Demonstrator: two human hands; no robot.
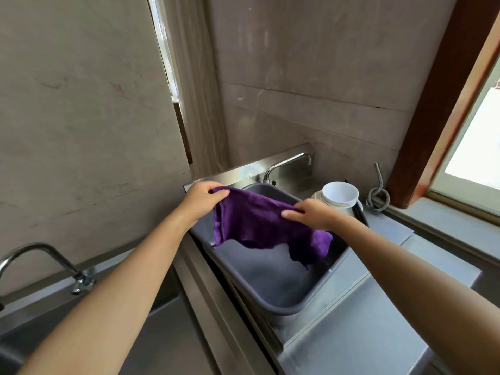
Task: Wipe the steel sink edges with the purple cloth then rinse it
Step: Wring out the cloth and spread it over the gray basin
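Note:
The purple cloth [259,226] hangs spread out in the air between both hands, above a grey plastic basin [270,282] that sits in the steel sink. My left hand [201,198] pinches the cloth's upper left corner. My right hand [313,213] grips its upper right edge, and the cloth's right end droops below that hand. The steel sink edge [349,282] runs along the basin's right and near side. A steel tap [286,162] stands behind the basin with its spout turned to the right; no water shows.
Stacked white bowls [339,197] stand right of the basin near a coiled metal hose [378,194]. A second steel sink [162,334] with its own tap [46,261] lies at lower left. Tiled walls stand behind, and a window with a wooden frame [438,104] is at right.

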